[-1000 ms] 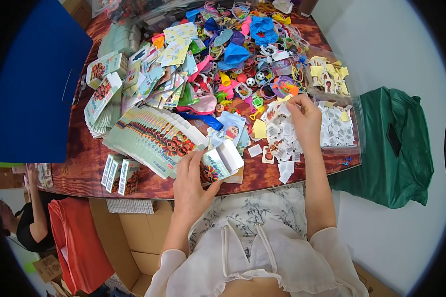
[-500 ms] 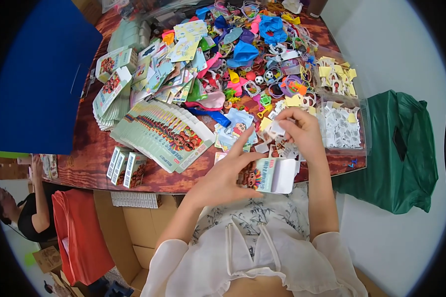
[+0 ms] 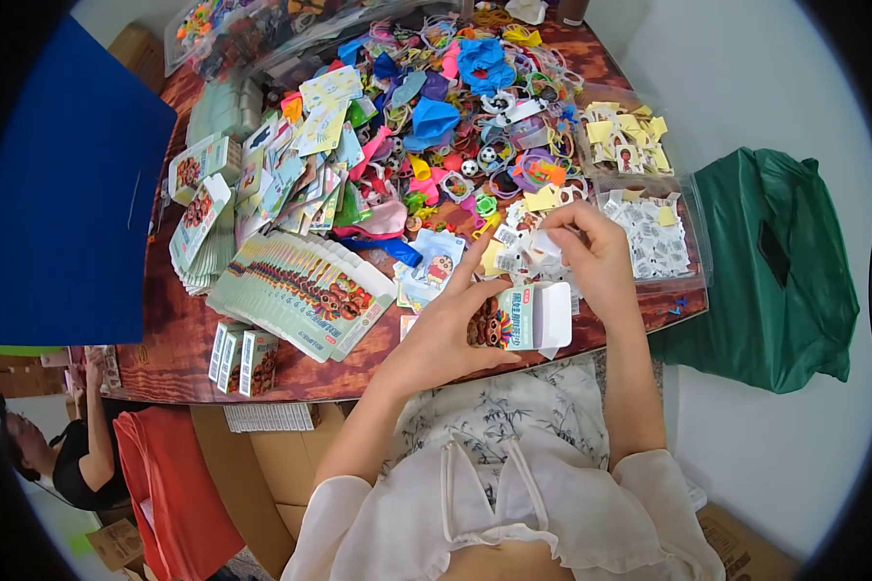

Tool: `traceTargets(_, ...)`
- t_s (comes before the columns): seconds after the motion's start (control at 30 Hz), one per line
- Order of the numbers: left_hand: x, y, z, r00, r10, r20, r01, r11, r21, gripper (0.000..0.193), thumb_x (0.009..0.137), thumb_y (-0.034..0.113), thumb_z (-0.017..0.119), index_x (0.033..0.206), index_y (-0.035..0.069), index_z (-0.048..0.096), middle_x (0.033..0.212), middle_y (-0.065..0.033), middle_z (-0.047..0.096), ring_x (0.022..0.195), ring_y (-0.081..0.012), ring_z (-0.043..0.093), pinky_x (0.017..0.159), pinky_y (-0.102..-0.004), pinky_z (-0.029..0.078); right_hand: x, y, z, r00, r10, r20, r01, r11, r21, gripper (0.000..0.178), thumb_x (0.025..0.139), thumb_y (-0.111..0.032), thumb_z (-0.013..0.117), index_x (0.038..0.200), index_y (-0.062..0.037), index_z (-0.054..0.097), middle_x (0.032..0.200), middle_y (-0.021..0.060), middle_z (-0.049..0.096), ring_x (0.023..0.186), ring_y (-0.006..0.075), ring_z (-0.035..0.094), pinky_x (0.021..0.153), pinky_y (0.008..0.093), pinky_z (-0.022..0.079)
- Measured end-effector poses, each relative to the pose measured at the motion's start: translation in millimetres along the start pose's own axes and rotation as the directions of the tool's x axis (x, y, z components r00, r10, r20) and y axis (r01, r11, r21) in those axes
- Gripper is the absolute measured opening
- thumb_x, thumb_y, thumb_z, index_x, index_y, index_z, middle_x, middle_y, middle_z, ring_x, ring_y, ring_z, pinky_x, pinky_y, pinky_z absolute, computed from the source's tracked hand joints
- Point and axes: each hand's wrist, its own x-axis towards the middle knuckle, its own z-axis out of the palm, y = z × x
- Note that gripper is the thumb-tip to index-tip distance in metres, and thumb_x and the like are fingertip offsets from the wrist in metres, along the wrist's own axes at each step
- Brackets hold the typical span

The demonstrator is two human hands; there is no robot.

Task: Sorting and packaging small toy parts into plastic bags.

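Note:
At the table's front edge, my left hand [image 3: 434, 334] is wrapped round a small green-and-white printed box [image 3: 519, 320], its white flap end open and facing right. Just beyond that end, my right hand [image 3: 593, 254] pinches a small white paper piece [image 3: 545, 244]. Loose small white and yellow pieces [image 3: 519, 225] lie under and beyond the right fingers. A cartoon card [image 3: 434, 266] rests on the table beyond my left hand.
Flattened boxes [image 3: 295, 290] fan out at left, beside several filled-out small boxes [image 3: 245, 360]. Cards [image 3: 305, 174] and colourful small toys [image 3: 446, 126] heap up behind. Clear trays [image 3: 700, 266] stand right, near a green bag [image 3: 775, 281]. Another person [image 3: 87, 445] sits far left.
The whole view has shifted, so the table things sit further left in the picture. Relative to them, both hands are slightly further right. The box and white paper piece are still held.

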Motion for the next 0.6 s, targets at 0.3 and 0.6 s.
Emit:
traceTargets(0.3,3,3,9,0.998,0.002,0.069,0.000,0.999,-0.033,0.077,0.070,0.027,0.088,0.134,0.000,0.055,0.139,-0.0148,0.051,0.125,-0.0339,0.055,0.104,-0.0398,0.046,-5,0,1,0.995,0.088,0.042,-0.092,0.992,0.090,0.006,0.091,-0.001,0.063,0.095,-0.0011,0.067,0.081,-0.0025,0.061,0.065,0.0029,0.048,0.058,0.0201,0.039)
traceTargets(0.6,-12,2,10,0.991,-0.009,-0.137,0.037,0.979,0.201,0.076,0.072,0.023,0.087,0.135,0.001,0.052,0.125,-0.0182,0.059,0.115,-0.0350,0.058,0.097,-0.0416,0.049,-28,-31,-7,0.994,0.057,-0.096,-0.057,0.998,0.001,0.010,0.092,0.000,0.062,0.101,-0.0013,0.066,0.080,-0.0038,0.060,0.067,0.0028,0.049,0.059,0.0204,0.039)
